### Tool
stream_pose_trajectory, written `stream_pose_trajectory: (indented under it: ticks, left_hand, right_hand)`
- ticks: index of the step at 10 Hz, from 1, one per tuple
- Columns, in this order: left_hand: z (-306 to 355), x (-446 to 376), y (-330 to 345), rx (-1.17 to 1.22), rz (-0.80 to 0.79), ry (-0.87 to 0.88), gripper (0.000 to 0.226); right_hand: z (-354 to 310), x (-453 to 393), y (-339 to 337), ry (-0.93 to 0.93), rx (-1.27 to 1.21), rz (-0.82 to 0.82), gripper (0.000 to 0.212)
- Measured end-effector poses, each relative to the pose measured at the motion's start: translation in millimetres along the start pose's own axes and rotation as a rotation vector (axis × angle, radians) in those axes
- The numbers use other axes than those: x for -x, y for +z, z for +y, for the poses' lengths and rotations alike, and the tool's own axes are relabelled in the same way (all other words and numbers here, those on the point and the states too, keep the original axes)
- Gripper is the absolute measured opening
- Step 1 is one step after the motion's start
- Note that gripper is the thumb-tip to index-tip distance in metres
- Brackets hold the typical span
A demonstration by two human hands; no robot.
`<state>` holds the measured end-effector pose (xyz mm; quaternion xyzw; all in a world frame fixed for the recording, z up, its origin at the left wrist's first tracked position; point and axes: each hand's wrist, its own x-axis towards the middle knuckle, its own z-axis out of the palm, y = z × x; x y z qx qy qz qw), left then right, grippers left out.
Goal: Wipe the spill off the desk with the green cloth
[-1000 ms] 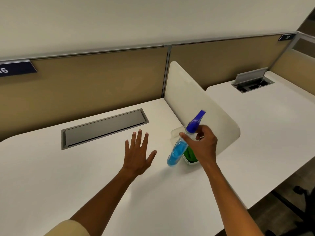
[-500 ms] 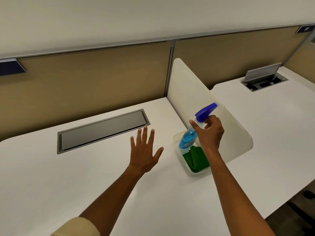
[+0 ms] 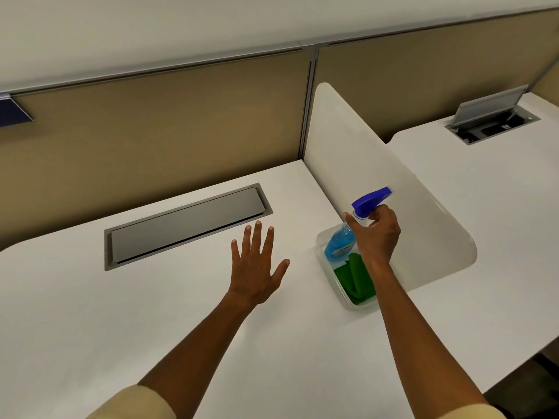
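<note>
On the left I see the white bench [image 3: 90, 313] with a grey metal cover plate [image 3: 187, 225] set flat into it. Just right of this plate my left hand [image 3: 257, 270] is held palm down with all fingers spread apart, holding nothing; I cannot tell if it touches the surface. Further right a clear plastic tray [image 3: 352, 305] stands on the bench, close against the white divider panel [image 3: 378, 176]. The green cloth [image 3: 354, 279] lies crumpled inside this tray. My right hand [image 3: 376, 237] is closed around the neck of the spray bottle [image 3: 340, 244], which has blue liquid, a blue trigger head, and its base in the tray beside the cloth.
</note>
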<state>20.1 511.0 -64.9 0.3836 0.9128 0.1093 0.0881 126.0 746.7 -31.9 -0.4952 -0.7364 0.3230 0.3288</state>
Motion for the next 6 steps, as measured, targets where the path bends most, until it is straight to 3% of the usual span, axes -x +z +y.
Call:
stream_pose_trajectory:
  ticks: [4, 6]
  left_hand:
    - [-2.9, 17.3, -21.8, 0.003, 0.032, -0.016, 0.080]
    - [-3.6, 38.0, -35.4, -0.004, 0.116, -0.010, 0.080]
  right_hand:
    - [-3.8, 13.4, -5.1, 0.059, 0.028, -0.001, 0.063]
    - [-13.8, 46.0, -14.0, 0.116, -0.098, 0.033, 0.060]
